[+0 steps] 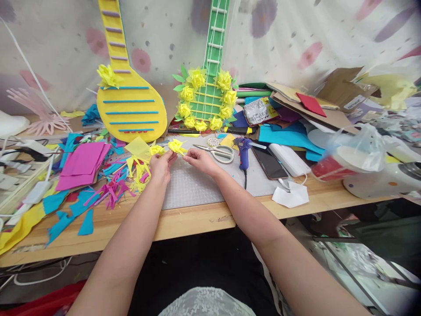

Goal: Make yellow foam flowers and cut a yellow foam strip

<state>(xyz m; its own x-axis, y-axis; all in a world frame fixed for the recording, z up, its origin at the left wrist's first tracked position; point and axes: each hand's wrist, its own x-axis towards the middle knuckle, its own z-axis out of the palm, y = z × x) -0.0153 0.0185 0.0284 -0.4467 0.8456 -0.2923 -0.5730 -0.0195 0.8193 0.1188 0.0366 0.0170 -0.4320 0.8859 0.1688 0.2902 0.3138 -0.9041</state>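
A small yellow paper flower (176,146) is held above the grey cutting mat (194,188). My left hand (160,166) pinches it from the left, low on the flower. From the other side, the closed fingertips of my right hand (201,160) meet its right-hand petals; the exact contact is too small to make out. Another yellow paper flower (155,149) shows just behind my left hand. Grey-handled scissors (222,153) lie on the mat beyond my right hand, and a blue glue gun (244,153) stands to their right.
A yellow paper instrument (131,105) and a green one (212,94) ringed with yellow flowers lean at the back. Coloured scraps (113,184) and magenta sheets (82,166) cover the left. At right are a phone (269,161), a white power bank (289,159) and a bagged cup (345,162).
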